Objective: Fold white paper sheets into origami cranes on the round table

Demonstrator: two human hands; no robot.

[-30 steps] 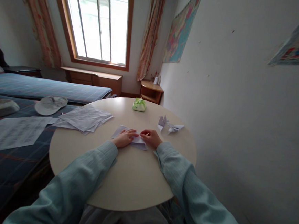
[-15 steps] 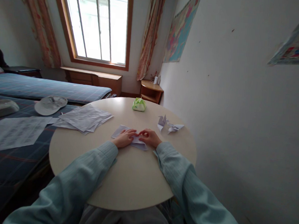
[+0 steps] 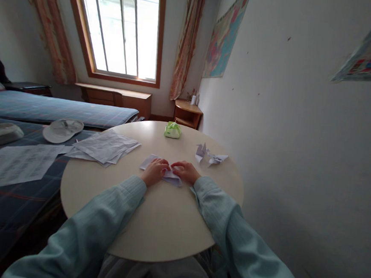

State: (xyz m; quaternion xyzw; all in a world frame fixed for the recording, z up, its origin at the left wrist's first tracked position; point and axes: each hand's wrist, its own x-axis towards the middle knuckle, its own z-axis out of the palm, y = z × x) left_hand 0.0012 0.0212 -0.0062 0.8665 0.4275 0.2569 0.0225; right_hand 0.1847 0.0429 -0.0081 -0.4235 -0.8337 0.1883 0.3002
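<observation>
Over the folded paper (image 3: 173, 180) with the left hand (image 3: 155, 171), fingers bent and tips down on the middle of it; whether pinching or only pressing, impossible to tell. At the same middle with the right hand (image 3: 186, 172), thumb and fingers curled close together just beside the left fingertips; whether with paper between them, too small to tell. Beneath, a round table (image 3: 159, 222), pale cream and smooth, with a soft sheen towards the far side. To the right on it, folded paper figures (image 3: 200, 152); at the far edge, a green-and-white pack (image 3: 172, 131); to the left, a pile of loose sheets (image 3: 104, 145), reaching over the rim. Farther left, blue plaid mattresses (image 3: 59, 108), with a white cap (image 3: 60, 132) and a printed sheet (image 3: 16, 164) on the near one. Beyond, a bright window (image 3: 126, 31) between patterned curtains (image 3: 187, 40); on the white wall (image 3: 285, 134) to the right, a map (image 3: 224, 41). By count: two hands, one folded paper, two figures, one pack, two mattresses, one cap, two curtains, one window, one map; in the pile, several sheets, too overlapped to number.
</observation>
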